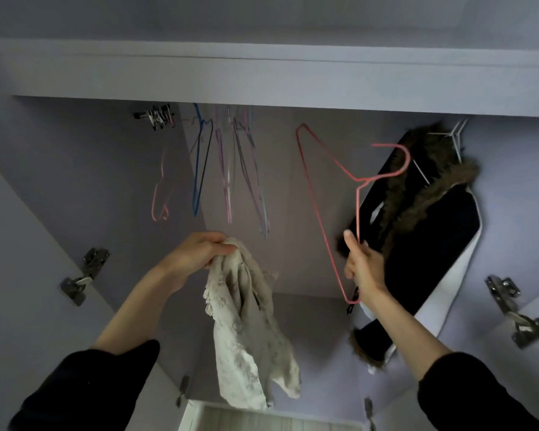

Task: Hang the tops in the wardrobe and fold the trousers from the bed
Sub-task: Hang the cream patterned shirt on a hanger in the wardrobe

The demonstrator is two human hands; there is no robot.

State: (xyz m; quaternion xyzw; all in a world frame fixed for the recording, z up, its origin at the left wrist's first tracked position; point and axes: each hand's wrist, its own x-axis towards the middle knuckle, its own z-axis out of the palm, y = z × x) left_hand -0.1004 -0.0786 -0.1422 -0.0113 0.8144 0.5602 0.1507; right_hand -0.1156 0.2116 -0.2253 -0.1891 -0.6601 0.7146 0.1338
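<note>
Head view looks up into the open wardrobe (293, 188). At centre the left hand (196, 253) has its grip closed on the bunched upper edge of a cream lace top (246, 331), which hangs limp below the fist. To the right, the right hand (363, 269) grips one side wire of a pink wire hanger (321, 213), tilted, hook free of the rail. Empty coloured hangers (227, 169) hang upper left; a dark fur-trimmed coat (433, 219) hangs right.

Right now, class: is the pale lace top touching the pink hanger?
Apart. The head view shows lilac wardrobe wall between the pale lace top and the pink hanger.
</note>
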